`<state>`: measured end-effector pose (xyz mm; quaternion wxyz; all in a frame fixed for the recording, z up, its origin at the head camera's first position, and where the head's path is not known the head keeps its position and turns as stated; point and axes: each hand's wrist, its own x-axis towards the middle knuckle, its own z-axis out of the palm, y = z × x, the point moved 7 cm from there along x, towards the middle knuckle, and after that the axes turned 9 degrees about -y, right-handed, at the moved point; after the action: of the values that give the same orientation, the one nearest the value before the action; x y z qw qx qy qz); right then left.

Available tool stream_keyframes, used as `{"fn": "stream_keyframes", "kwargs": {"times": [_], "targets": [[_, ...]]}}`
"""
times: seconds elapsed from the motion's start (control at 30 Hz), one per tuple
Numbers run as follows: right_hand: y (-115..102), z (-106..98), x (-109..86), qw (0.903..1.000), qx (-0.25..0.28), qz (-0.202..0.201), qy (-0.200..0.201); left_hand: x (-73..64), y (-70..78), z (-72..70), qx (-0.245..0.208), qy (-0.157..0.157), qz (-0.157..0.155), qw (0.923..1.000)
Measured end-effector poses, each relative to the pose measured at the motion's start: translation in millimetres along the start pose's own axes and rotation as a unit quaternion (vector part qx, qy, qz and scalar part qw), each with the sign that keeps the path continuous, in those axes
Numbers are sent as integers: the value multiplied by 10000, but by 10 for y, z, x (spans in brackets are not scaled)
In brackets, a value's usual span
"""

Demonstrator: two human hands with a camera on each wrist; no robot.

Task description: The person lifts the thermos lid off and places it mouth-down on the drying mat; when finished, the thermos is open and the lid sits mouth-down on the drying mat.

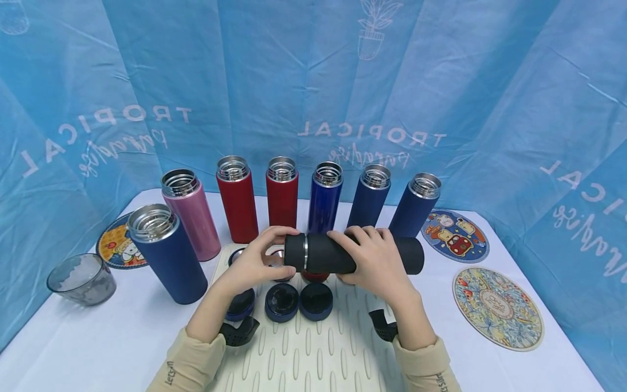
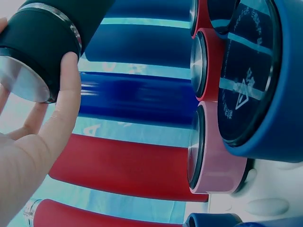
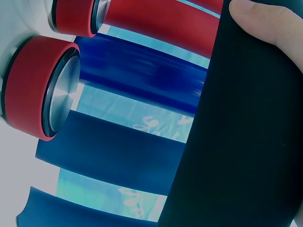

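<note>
A black vacuum bottle [image 1: 325,253] lies sideways in the air above the back of a cream ridged mat [image 1: 303,354]. Its black lid [image 1: 295,253] points left, with a silver ring between lid and body. My left hand [image 1: 250,267] pinches the lid, thumb on the near side and fingers on the far side; in the left wrist view the lid's silver end [image 2: 23,80] faces the palm. My right hand [image 1: 377,264] grips the body. Below are blue lids [image 1: 281,302] in the front row, plus a pink lid [image 2: 220,151] and red lids [image 3: 35,87] behind, partly hidden.
Lidless bottles stand in an arc behind: wide blue [image 1: 171,261], pink [image 1: 198,223], red [image 1: 237,207], glossy blue [image 1: 324,201] and dark blue [image 1: 413,212] among them. A glass bowl [image 1: 83,283] sits left. Round mats [image 1: 497,307] lie at both sides before a blue curtain [image 1: 274,81].
</note>
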<state>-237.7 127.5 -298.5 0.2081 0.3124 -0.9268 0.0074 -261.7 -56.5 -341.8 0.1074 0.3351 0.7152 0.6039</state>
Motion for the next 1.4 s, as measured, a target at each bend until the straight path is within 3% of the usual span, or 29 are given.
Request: {"fn": "stream_keyframes", "kwargs": {"times": [0.13,0.43,0.7,1.03,1.4], "targets": [[-9,-8,1,10000,-11,-31,29,-6,-40,-14,-113,67,-315,9994],[-23,-10,2,9998,-90,-100,130,-13,-63,-40,233,326,-950,9947],[-25,6,6,9996,-216,-90,166,-11,-119,-45,98,484,-1208,9914],[-20,-34,9,9990,-307,-80,312,13,-157,-55,-577,612,-1326,9876],[111,-100,-32,9992,52,263,308,-24,-166,-96,-540,822,-1400,9853]]}}
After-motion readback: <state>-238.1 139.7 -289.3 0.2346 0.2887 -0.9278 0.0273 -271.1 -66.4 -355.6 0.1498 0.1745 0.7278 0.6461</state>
